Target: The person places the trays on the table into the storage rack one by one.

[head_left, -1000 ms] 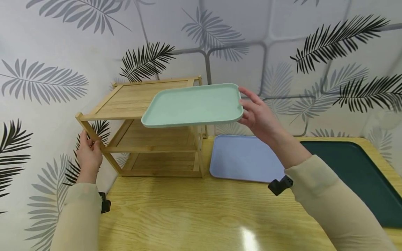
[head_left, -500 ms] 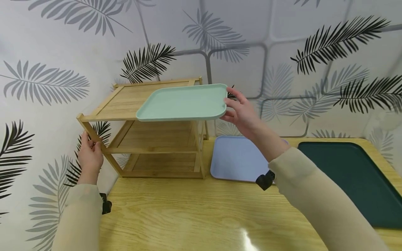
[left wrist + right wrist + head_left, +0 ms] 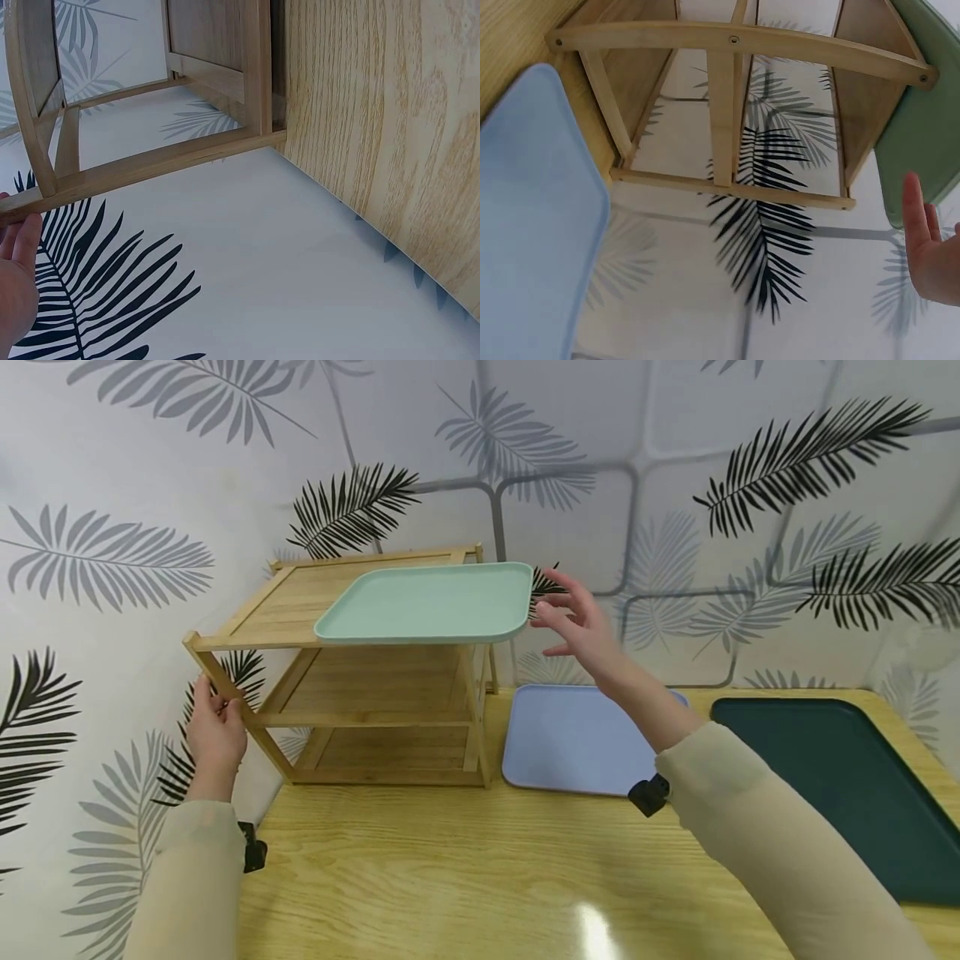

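A mint-green tray (image 3: 427, 602) lies on the top board of a three-tier wooden shelf (image 3: 367, 687), its right end jutting past the shelf's right side. Just right of that end is my right hand (image 3: 588, 631), its fingers spread and holding nothing. The right wrist view shows this hand (image 3: 934, 259) beside the overhanging corner of the tray (image 3: 926, 135). My left hand (image 3: 216, 739) grips the shelf's front left post. In the left wrist view the fingers of that hand (image 3: 19, 296) are at the post, partly hidden behind it.
A light blue tray (image 3: 577, 739) lies on the wooden table (image 3: 420, 860) to the right of the shelf. Farther right lies a larger dark green tray (image 3: 832, 793). A wall with a leaf pattern (image 3: 555, 435) stands behind and to the left.
The mint tray has moved left and down onto the shelf's top. My right hand moved left with it, then let go and drew slightly right. My left hand stays at the post.
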Demonstrator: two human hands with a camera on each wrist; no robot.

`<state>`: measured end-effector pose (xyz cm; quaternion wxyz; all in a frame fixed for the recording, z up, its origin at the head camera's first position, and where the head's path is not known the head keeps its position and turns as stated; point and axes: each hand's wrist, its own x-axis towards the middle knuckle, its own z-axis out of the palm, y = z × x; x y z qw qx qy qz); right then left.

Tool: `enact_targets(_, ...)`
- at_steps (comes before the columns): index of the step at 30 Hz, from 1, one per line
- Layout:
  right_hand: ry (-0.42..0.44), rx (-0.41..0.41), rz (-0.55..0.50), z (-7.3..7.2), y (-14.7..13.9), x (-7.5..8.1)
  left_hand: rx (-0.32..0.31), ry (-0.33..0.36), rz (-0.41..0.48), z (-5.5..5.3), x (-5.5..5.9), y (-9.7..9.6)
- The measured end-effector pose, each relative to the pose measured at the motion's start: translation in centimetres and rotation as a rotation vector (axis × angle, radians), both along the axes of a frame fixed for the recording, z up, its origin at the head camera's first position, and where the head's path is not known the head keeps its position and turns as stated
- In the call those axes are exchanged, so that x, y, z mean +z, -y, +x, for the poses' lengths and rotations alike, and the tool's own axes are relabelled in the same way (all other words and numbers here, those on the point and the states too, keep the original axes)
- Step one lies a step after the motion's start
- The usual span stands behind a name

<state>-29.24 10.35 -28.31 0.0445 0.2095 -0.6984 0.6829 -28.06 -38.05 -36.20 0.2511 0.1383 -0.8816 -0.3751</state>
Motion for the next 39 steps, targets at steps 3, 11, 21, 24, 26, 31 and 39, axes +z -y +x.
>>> enact_targets(3,-0.152,-0.051,0.058,0.8,-0.6,0.3,0.004,0.000,0.001,0.0,0.0,-0.1)
enact_targets(11,-0.476,-0.069,0.269,2.4,0.4,0.3,0.020,0.001,0.005,0.0,0.0,-0.3)
enact_targets(21,-0.452,-0.108,0.257,1.1,3.2,0.5,0.025,-0.023,-0.008,0.0,-0.1,-0.2)
enact_targets(24,-0.415,-0.087,0.264,0.4,4.3,0.6,0.019,-0.030,-0.016,0.1,0.0,-0.2)
enact_targets(26,-0.390,-0.077,0.278,0.0,5.1,0.7,0.018,-0.031,-0.014,0.2,0.0,-0.2)
enact_targets(31,-0.345,-0.074,0.338,-0.7,6.8,1.1,0.004,-0.015,0.008,-0.1,-0.2,-0.1)
enact_targets(39,-0.291,-0.107,0.423,-1.1,9.8,1.8,0.021,-0.016,0.000,-0.3,-0.2,0.1)
